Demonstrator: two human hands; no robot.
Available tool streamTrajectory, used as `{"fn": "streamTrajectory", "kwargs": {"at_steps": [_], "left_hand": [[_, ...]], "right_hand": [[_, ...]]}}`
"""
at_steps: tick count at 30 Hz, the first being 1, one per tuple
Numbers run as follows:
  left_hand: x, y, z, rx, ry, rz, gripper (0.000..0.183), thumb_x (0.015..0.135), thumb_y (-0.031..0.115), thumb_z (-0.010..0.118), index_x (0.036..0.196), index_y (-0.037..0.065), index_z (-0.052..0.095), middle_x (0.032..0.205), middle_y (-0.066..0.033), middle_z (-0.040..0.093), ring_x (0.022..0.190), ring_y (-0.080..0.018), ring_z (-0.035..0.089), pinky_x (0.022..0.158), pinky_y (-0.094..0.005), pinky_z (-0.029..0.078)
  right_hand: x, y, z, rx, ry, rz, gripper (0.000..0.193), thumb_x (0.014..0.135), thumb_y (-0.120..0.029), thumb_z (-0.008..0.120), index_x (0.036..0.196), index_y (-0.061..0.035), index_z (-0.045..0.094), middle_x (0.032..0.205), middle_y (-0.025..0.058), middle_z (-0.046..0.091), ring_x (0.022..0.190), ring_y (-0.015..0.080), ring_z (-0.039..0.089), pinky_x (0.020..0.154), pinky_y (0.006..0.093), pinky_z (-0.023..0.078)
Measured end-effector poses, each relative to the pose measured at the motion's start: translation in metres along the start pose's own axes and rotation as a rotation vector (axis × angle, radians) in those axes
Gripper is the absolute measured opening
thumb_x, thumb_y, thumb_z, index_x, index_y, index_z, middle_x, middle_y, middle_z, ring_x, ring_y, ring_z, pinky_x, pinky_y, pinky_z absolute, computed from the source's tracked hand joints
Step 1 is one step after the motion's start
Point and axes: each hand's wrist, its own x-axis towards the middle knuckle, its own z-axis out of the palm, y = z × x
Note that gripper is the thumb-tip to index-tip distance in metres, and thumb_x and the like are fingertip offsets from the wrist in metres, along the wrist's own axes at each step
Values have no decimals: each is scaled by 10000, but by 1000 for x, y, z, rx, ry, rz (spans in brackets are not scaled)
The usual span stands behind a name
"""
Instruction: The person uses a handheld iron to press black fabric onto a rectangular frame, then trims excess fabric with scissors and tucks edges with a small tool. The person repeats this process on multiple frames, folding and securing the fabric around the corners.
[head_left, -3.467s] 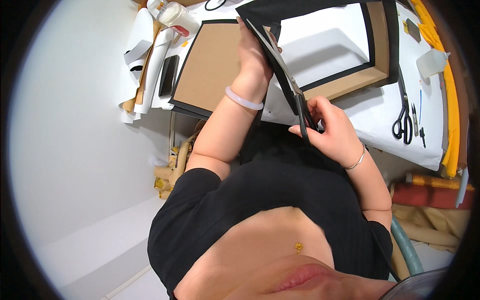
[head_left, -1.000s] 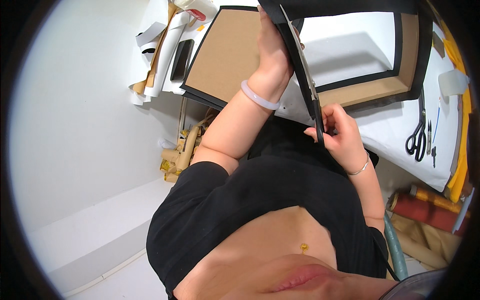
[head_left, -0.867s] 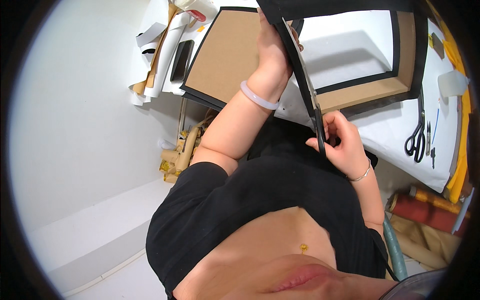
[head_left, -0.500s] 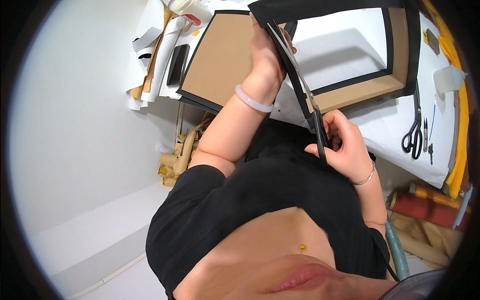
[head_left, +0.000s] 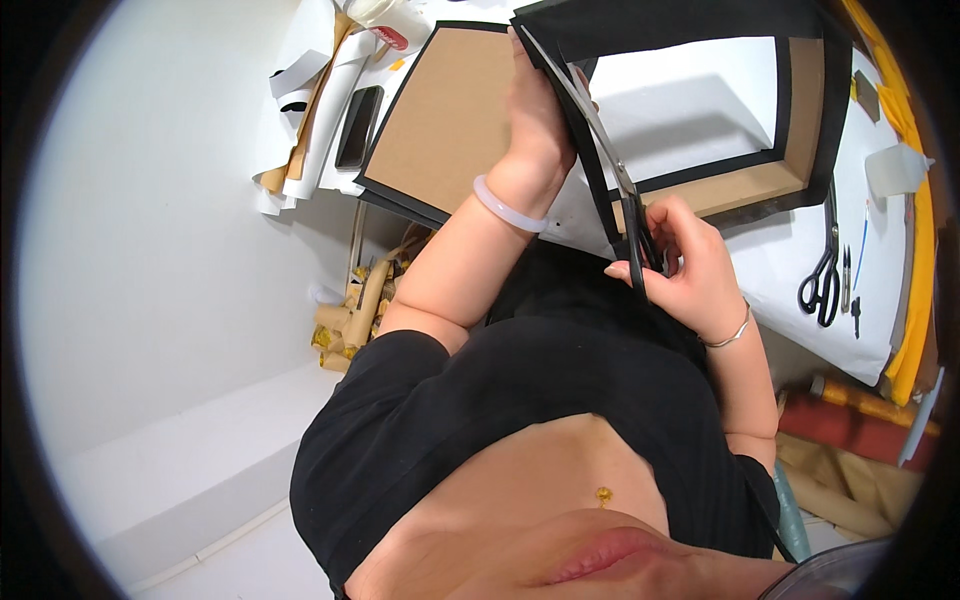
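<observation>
My left hand (head_left: pixel 540 115) grips the left side of a rectangular frame (head_left: pixel 801 110), covered in black material with bare brown board on its inner walls. Part of its fingers is hidden behind that side. In my right hand (head_left: pixel 690 268) are long scissors (head_left: pixel 604 135) with black handles. Their silver blades lie along the frame's left black edge and point away from me, toward the far left corner. My thumb and fingers are closed around the handles. How far apart the blades are is hard to make out.
A brown panel with black borders (head_left: pixel 440 110) lies left of the frame, beside a phone (head_left: pixel 359 128) and paper rolls (head_left: pixel 325 125). On the white table at right are a second pair of scissors (head_left: pixel 822 285), slim tools (head_left: pixel 847 277) and a translucent white container (head_left: pixel 897 170).
The scissors have moved farther away along the frame's left edge, and my right hand has shifted slightly with them. The frame and my left hand have moved a little to the right.
</observation>
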Motion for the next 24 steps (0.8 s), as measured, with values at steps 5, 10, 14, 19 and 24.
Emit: {"fn": "streamTrajectory", "kwargs": {"at_steps": [5,10,14,19,24], "left_hand": [[6,-3,-12,55,-81,14,322,958,301,443,685,130,435,607,-43,412,587,-192,410,621,-334,367],[9,-7,-7,0,-23,36,349,965,337,441,679,138,429,605,-27,403,586,-182,404,620,-320,358],[11,-8,-10,8,-53,40,360,967,342,437,671,137,424,595,-28,400,577,-180,402,612,-319,353],[11,-6,-17,52,-133,27,373,972,338,430,661,132,421,576,-34,394,551,-182,395,592,-321,350],[6,-4,-12,56,-121,46,384,979,344,433,661,130,421,572,-38,406,539,-180,403,584,-323,358]], "right_hand": [[-4,11,3,-47,25,-79,539,742,-385,923,900,-52,530,630,50,531,536,158,511,530,276,439],[-5,18,3,-79,53,-149,546,727,-393,929,913,-52,545,646,58,552,546,186,541,538,291,457],[-4,20,4,-83,61,-151,550,724,-400,928,921,-51,552,656,59,567,562,197,556,548,298,467],[-6,31,5,107,-5,-110,534,720,-336,949,931,-54,548,688,26,539,579,126,506,544,258,430],[-10,40,10,380,-97,-9,496,740,-241,950,961,-54,547,737,-25,514,637,52,455,558,216,390]]}}
